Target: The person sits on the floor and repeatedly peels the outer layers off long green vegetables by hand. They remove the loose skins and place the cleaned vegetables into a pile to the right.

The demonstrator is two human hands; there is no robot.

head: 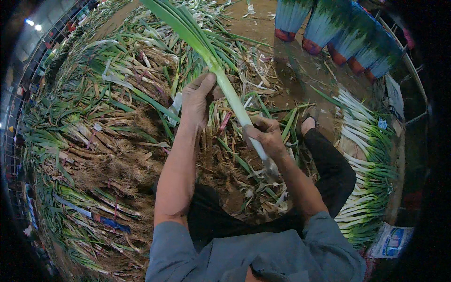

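One long green onion stalk (230, 93) slants across the view, its green leaves at the upper left and its white root end at the lower right. My left hand (200, 95) grips it just below where the leaves spread. Lower down, my right hand (266, 135) is closed around the white shank near the root end, which looks blurred. Beneath my hands lie untrimmed stalks with brown roots (225, 169) and loose leaf scraps.
Bundles of soil-covered onions (102, 148) with tangled roots are heaped at the left. Clean white onions (363, 169) lie in a long row at the right. Several upright packed bundles (326, 31) stand at the upper right. A printed bag (391, 241) lies at the lower right.
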